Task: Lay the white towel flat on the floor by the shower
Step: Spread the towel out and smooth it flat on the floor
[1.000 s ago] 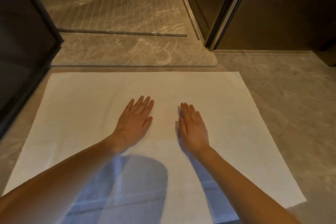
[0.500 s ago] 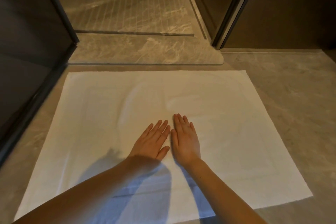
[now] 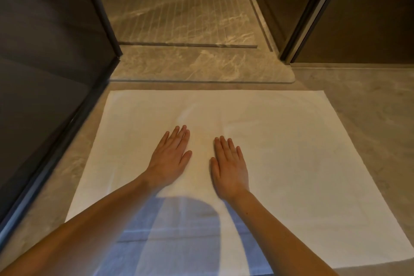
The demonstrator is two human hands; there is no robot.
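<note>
White towel: rectangular, soft matte cloth with a fine nap, spread flat on the floor, its far edge parallel to and just short of the shower threshold, its left edge near the dark glass panel; faint curved sweep marks show in the pile of the far half, and a woven band crosses near the near edge. Left hand: palm down on the towel's middle, fingers straight and close together, thumb slightly out, gripping nothing. Right hand: palm down just beside it, a strip of cloth between them, fingers straight and slightly fanned, gripping nothing. A bluish shadow lies on the towel between the bare forearms. Floor: smooth grey-beige veined stone. Threshold: glossy veined marble slab with a rounded right corner. Shower floor: the same stone cut with parallel grooves, a narrow dark slot along its near side. Glass panel: dark, black-framed. Door frame: slim metal strip edging a dark panel on the right
</note>
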